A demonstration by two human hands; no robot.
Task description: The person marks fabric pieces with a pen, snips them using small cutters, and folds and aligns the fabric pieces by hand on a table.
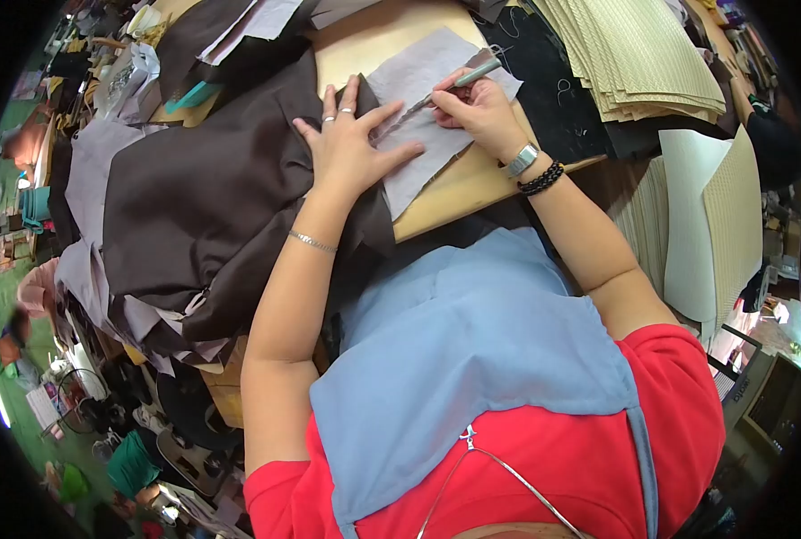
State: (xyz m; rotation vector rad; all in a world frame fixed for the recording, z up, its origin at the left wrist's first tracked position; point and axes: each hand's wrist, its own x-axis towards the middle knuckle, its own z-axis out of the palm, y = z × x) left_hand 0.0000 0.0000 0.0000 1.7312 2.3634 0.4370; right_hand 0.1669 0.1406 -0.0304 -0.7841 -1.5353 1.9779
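Note:
My right hand (477, 112) grips a slim grey-green pen (479, 72), its thin tip pointing down and left at a greyish-mauve fabric piece (427, 171). Fingers spread, my left hand (351, 144) presses where that piece meets a dark brown leather-like sheet (212, 193). The mauve piece lies flat on a pale wooden board (454, 202), and the brown sheet spreads out to the left in folds. Between the hands the pen tip comes close to the left fingertips; whether it touches the fabric is hard to tell.
A stack of cream textured sheets (638, 58) lies at the upper right. Black fabric (553, 99) with loose threads sits beside the board. More cream sheets (724, 216) stand by the right arm. Another person's arm (740, 94) shows at the far right.

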